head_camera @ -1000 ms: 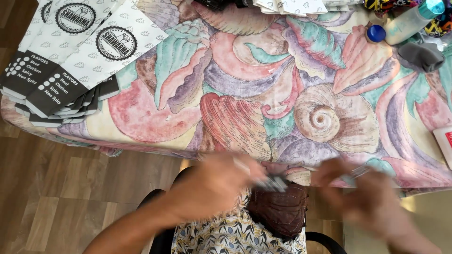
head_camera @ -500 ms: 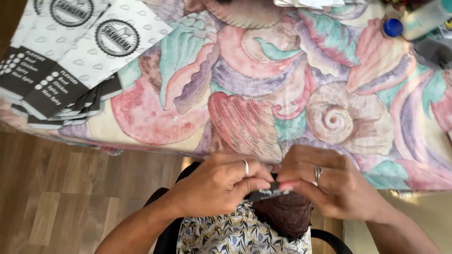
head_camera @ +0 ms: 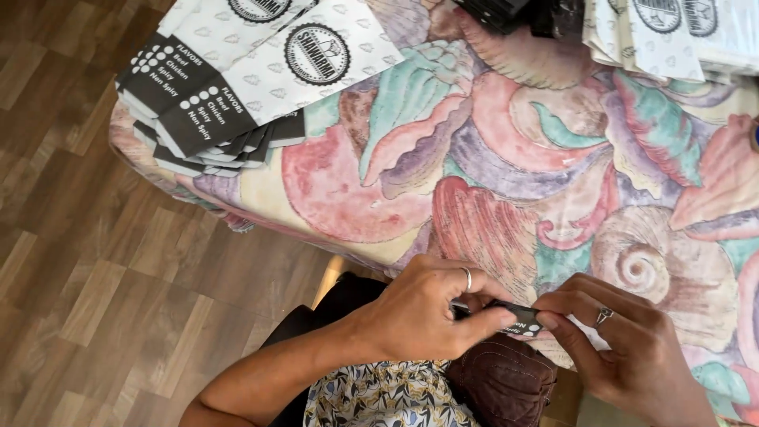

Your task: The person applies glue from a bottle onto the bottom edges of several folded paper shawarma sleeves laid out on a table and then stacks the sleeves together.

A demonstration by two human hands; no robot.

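Note:
My left hand [head_camera: 423,312] and my right hand [head_camera: 624,348] meet at the table's near edge, both pinching a small black-and-white paper sleeve [head_camera: 514,318] folded between the fingertips. A ring sits on a finger of each hand. The sleeve is mostly hidden by my fingers; only its dark printed end shows. The hands hover over the shell-patterned tablecloth [head_camera: 506,158] and above a brown pouch [head_camera: 502,383] in my lap.
A fanned stack of white-and-black paper sleeves [head_camera: 229,79] lies at the table's far left corner. More white sleeves [head_camera: 656,32] lie at the far right, next to a dark object [head_camera: 514,12]. Wooden floor [head_camera: 103,300] runs to the left.
My hands were apart and blurred a second ago; they have come together and now hold the sleeve between them. The view has shifted to the left.

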